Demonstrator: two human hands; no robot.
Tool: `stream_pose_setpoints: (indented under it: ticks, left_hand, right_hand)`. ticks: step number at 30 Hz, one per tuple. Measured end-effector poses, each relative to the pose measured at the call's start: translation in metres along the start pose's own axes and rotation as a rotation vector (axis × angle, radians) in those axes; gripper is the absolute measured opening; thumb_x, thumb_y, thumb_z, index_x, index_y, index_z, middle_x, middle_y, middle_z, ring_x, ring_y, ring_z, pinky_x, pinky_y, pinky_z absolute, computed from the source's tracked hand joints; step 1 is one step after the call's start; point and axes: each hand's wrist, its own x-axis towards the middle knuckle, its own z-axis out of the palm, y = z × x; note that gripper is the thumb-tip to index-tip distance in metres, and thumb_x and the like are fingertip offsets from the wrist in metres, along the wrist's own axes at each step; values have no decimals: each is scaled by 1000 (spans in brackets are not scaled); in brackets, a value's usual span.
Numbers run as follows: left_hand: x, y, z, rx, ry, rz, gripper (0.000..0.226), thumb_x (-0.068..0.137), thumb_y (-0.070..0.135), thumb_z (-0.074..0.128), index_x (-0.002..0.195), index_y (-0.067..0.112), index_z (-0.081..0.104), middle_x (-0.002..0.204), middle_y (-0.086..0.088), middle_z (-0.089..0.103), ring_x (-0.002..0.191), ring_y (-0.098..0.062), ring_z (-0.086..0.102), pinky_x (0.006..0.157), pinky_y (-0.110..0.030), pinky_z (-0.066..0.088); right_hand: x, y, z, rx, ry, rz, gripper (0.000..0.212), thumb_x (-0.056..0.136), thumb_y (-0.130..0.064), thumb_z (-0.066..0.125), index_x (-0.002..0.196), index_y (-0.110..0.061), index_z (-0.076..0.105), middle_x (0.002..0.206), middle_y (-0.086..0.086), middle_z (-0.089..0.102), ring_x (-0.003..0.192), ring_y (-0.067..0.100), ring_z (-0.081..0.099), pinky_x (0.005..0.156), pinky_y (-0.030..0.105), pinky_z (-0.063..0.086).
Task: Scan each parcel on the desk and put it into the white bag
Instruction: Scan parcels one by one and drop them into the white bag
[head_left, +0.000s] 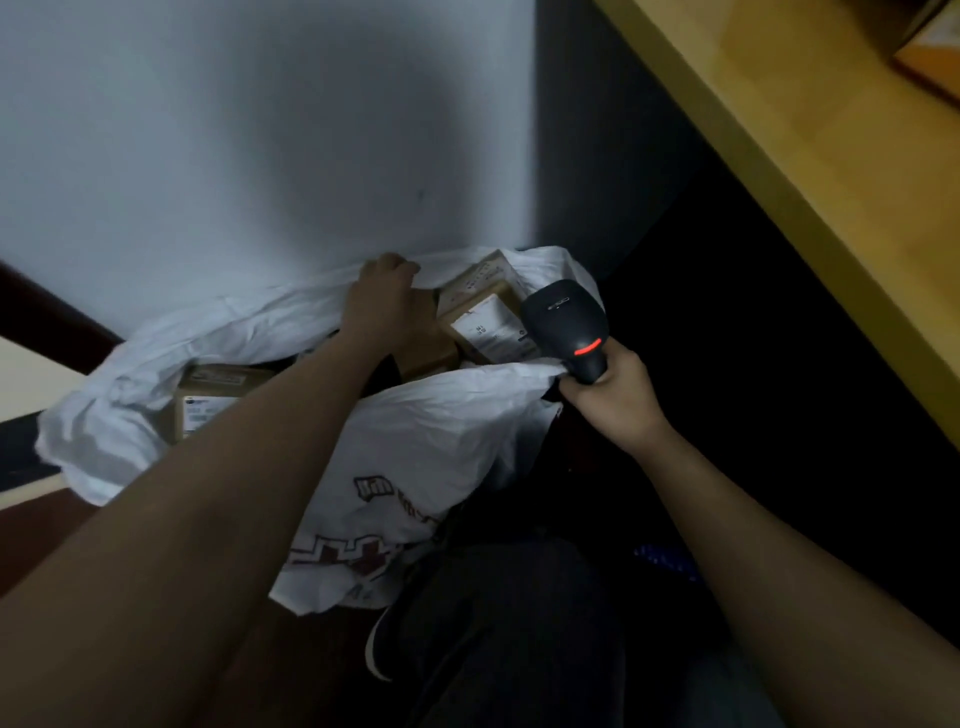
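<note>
The left hand (384, 301) reaches into the crumpled white plastic bag (415, 431), its fingers curled over a brown cardboard parcel (423, 345) inside. The right hand (613, 395) grips the black handheld scanner (569, 327) at the bag's right rim.

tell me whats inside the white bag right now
The white bag holds brown parcels: two with labels at the right, one at the left. The left hand reaches in. Anything deeper is covered.

Left grip (384, 301) extended forward, fingers curled; right grip (613, 395) clenched, arm bent.
</note>
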Motion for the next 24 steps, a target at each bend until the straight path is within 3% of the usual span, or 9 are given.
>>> stream_pose_setpoints:
  ticks: [4,8,12,18,21,24]
  left_hand:
    - [21,-5,14,215,41,109,62,78,29,35,128,-2,55,137,-21,48,123,-40,43,91,-48,42]
    - [43,-14,29,392,21,187,43,86,19,60,125,1,55,132,-19,51,118,-39,47,87,-47,42]
    - [57,-12,30,417,3,161,41,88,20,61,125,4,54,124,-17,57,113,-36,50,85,-42,42]
    - [67,-13,31,444,-24,119,20,93,9,55,110,4,64,108,-17,61,105,-33,54,77,-39,45]
    - [66,-11,27,444,16,125,19,91,7,53,105,4,66,100,-16,63,101,-33,54,75,-38,45]
    - [61,-6,22,378,64,122,22,93,7,50,105,2,67,98,-18,63,94,-35,56,75,-37,45]
  right_hand:
    - [11,7,4,-7,26,3,22,75,-4,75,81,-19,59,70,1,61,68,11,55,59,13,41]
    - [20,8,9,-14,36,3,29,73,-6,77,70,-26,56,66,-4,61,67,11,58,60,16,44]
    - [24,7,12,11,32,2,30,72,-6,77,68,-27,57,70,5,67,68,12,60,63,26,49]
    - [22,8,8,175,6,37,28,76,2,75,75,-24,63,72,-5,66,68,1,59,67,15,47]
    - [17,4,9,287,79,90,19,78,-6,78,80,-21,66,75,-6,69,74,7,66,73,21,52]
    - [14,0,13,220,152,111,21,71,-18,86,84,-18,69,75,-7,71,72,5,67,70,20,52]
